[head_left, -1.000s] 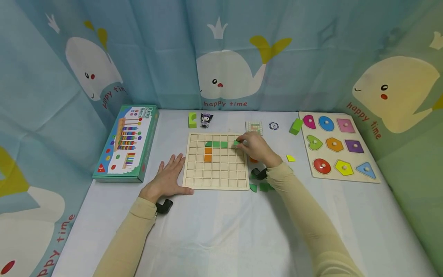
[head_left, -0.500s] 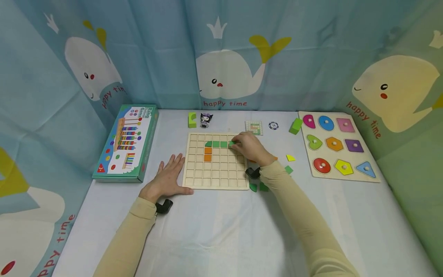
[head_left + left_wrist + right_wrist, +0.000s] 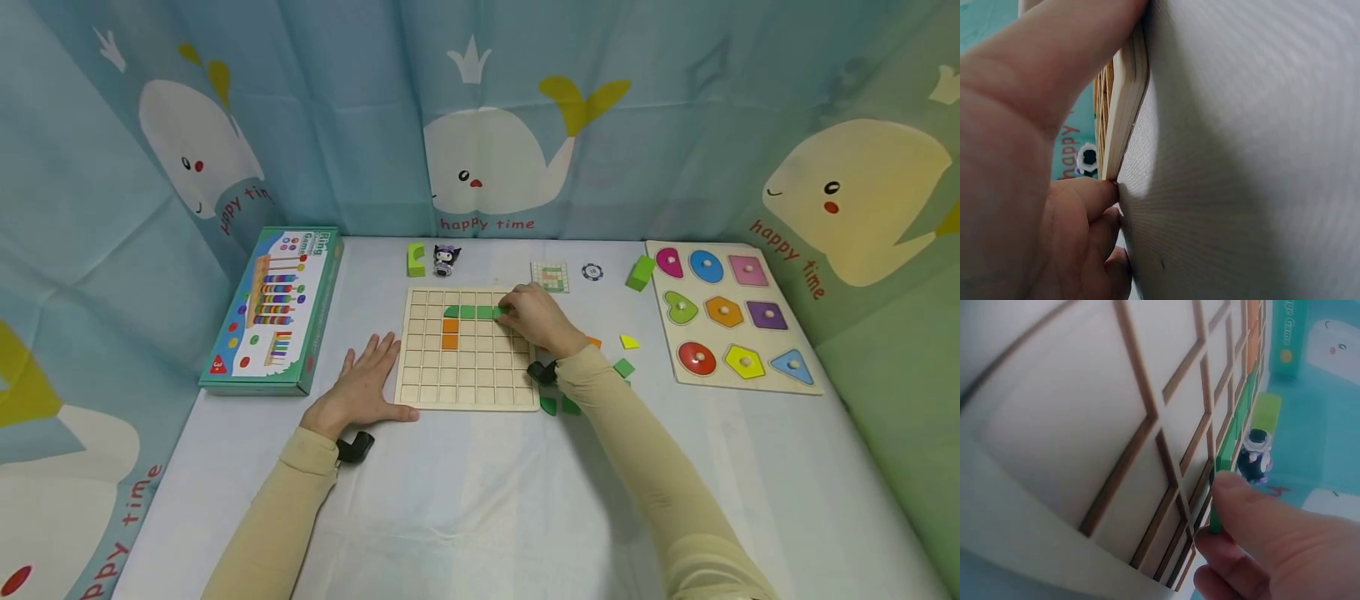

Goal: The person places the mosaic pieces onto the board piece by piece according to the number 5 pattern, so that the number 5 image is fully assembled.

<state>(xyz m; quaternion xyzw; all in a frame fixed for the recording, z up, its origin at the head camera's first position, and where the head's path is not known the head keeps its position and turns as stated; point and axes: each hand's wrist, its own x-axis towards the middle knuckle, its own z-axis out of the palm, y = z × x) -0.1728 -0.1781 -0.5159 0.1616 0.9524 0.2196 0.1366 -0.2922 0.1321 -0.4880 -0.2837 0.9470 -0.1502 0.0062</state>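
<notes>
A square wooden grid board point(image 3: 483, 375) lies on the table. Green tiles point(image 3: 468, 312) sit in a row near its top, the leftmost with a rounded corner, and two orange tiles point(image 3: 450, 342) run down below that one. At the right end of the green row, my right hand point(image 3: 542, 319) pinches a green tile point(image 3: 1214, 520) between thumb and finger, right at the grid. My left hand point(image 3: 360, 387) lies spread beside the board's lower left, fingertips on the cloth and against the wooden edge point(image 3: 1129, 103).
Loose green tiles point(image 3: 624, 367) and a yellow tile point(image 3: 629, 342) lie right of the board. Behind it are a pattern card point(image 3: 550, 277), a round chip point(image 3: 592, 272), a figurine point(image 3: 446, 260) and green blocks point(image 3: 641, 273). A game box point(image 3: 273, 308) stands left, a shape puzzle point(image 3: 723, 342) right.
My right hand has moved left with the green tile, up to the end of the green row, and has barely shifted since. The left hand stays where it was.
</notes>
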